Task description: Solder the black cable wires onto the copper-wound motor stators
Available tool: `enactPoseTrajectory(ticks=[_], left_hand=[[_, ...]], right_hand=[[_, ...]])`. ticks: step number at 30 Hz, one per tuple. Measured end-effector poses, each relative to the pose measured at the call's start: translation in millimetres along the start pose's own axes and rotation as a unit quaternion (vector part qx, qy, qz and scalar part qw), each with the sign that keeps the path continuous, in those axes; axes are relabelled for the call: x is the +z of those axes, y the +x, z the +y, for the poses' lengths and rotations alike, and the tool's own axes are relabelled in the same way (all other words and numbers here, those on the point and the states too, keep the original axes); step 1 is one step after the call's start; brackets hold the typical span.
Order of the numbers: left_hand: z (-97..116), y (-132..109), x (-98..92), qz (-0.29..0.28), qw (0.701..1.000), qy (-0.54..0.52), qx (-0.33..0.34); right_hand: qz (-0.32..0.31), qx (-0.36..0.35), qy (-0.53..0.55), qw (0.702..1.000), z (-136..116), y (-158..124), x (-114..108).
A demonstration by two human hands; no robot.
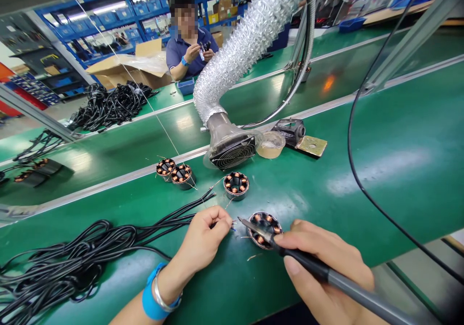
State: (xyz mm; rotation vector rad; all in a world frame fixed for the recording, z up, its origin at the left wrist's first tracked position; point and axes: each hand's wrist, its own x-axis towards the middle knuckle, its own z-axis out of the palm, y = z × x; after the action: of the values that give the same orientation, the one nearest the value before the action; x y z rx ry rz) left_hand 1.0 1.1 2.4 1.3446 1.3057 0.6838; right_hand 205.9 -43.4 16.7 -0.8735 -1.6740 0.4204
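My right hand grips a soldering iron by its dark handle, the tip pointing up and left. Pinched in my left hand is the end of a black cable, its thin stripped wires showing past the fingertips. The iron's tip is close to these wires; whether they touch I cannot tell. Beneath the iron a motor stator with copper windings lies on the green bench, partly covered by the iron. A second stator sits just behind it, with loose wire ends at its side.
Black cables lie heaped at left. Two stators stand behind. A fume duct hangs centrally, beside a round tub and an iron stand. A black cord hangs at right. A co-worker sits across the line.
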Motion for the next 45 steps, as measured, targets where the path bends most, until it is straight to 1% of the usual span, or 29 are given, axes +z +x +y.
enactPoseTrajectory(ticks=[4, 12, 19, 32, 38, 45], left_hand=[[0.7, -1.2, -0.3, -0.002, 1.000, 0.007, -0.003], [-1.0, -0.7, -2.1, -0.002, 1.000, 0.016, 0.002], [-4.4, 0.2, -3.2, -0.008, 1.000, 0.017, 0.005], [0.4, -0.4, -1.2, -0.010, 1.000, 0.011, -0.004], [0.0, 0.6, -0.7, -0.012, 1.000, 0.011, -0.006], [-0.6, 1.4, -1.3, -0.012, 1.000, 0.005, -0.013]], right_hand=[[-0.015, 0.006, 0.009, 1.000, -0.1, 2.3, 2.1], [0.000, 0.001, 0.011, 1.000, 4.1, 1.0, 6.2], [0.009, 0.010, 0.009, 1.000, 1.8, 3.0, 3.4], [0.003, 0.018, 0.018, 1.000, 1.6, 3.8, 4.0], [0.023, 0.015, 0.008, 1.000, 4.7, 0.0, -0.6], [0.008, 0.013, 0.027, 1.000, 4.7, 0.7, 2.9]])
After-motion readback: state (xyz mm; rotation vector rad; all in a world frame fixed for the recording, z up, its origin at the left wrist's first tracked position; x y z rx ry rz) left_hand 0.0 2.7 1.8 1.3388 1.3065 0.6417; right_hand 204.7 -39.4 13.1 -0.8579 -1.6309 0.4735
